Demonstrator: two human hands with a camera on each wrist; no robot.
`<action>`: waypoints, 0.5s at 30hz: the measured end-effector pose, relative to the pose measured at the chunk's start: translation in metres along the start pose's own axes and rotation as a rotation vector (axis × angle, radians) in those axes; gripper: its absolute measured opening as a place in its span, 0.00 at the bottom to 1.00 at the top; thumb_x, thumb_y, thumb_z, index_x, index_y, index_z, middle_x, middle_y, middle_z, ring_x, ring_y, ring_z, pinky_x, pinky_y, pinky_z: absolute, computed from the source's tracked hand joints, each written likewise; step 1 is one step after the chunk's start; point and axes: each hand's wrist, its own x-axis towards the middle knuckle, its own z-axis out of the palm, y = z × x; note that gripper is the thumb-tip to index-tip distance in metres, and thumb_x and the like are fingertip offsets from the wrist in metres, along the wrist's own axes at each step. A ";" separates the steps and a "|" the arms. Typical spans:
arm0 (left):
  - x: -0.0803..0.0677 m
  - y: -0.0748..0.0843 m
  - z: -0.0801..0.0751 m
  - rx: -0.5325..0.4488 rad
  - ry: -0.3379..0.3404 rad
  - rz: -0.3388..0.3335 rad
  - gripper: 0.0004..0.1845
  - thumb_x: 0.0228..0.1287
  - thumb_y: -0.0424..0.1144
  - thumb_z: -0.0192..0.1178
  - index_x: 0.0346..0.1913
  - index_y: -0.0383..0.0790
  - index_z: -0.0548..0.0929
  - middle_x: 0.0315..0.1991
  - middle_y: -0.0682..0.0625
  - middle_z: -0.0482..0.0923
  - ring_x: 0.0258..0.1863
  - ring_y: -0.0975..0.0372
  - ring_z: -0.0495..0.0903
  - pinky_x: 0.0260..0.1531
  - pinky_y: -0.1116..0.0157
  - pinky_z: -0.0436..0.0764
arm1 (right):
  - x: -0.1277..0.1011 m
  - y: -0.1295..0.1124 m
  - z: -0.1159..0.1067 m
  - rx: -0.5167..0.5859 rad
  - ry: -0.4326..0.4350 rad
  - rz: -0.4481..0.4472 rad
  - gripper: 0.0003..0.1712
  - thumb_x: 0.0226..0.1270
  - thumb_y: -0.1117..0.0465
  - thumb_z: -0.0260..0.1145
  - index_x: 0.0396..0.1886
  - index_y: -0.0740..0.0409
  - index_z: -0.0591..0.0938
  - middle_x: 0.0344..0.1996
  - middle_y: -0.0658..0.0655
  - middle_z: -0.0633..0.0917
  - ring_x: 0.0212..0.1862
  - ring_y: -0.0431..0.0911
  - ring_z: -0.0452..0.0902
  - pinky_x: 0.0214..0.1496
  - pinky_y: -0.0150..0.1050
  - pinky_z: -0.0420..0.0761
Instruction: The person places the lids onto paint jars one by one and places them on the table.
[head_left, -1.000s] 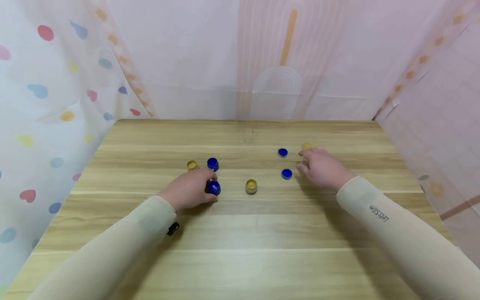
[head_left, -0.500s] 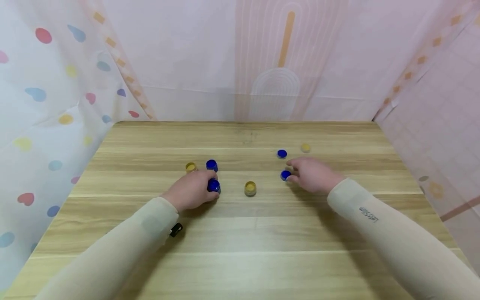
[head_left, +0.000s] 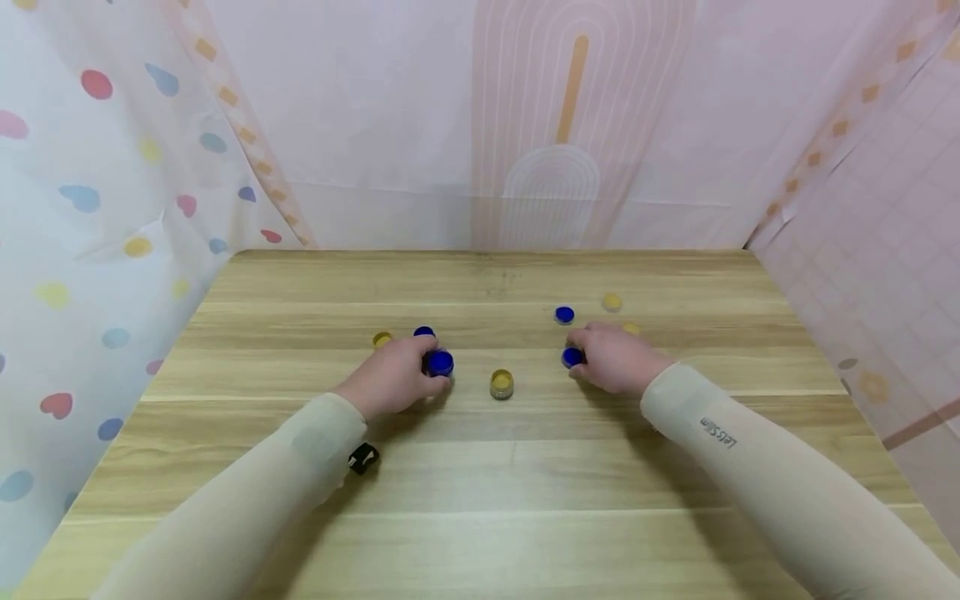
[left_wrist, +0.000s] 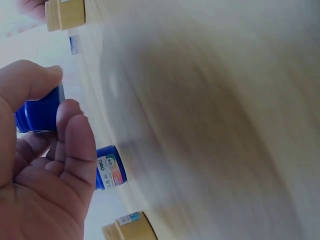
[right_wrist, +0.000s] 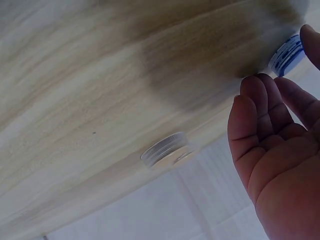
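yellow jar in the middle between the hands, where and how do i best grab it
Pinch the yellow jar across its round side wall, coming down from above with thumb and finger on opposite sides. It stands upright and alone on the table, with bare wood all round it, so nothing blocks the approach. The right hand and left hand are both busy at blue jars.

On the person's right sleeve (head_left: pixel 718 433), in the head view, small dark lettering reads "LetsSlim", upside down from this angle. In the left wrist view a blue jar (left_wrist: pixel 110 167) standing on the bench carries a coloured label with print too small and blurred to read, as does the label on a yellow jar (left_wrist: pixel 131 226) beside it. No other text is legible.
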 end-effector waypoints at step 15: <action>0.005 0.007 0.005 -0.082 0.041 0.046 0.18 0.67 0.46 0.72 0.55 0.42 0.84 0.41 0.50 0.86 0.38 0.59 0.82 0.43 0.60 0.82 | -0.002 0.000 0.001 -0.001 0.021 -0.002 0.20 0.75 0.58 0.69 0.59 0.65 0.82 0.47 0.61 0.84 0.48 0.52 0.82 0.55 0.50 0.85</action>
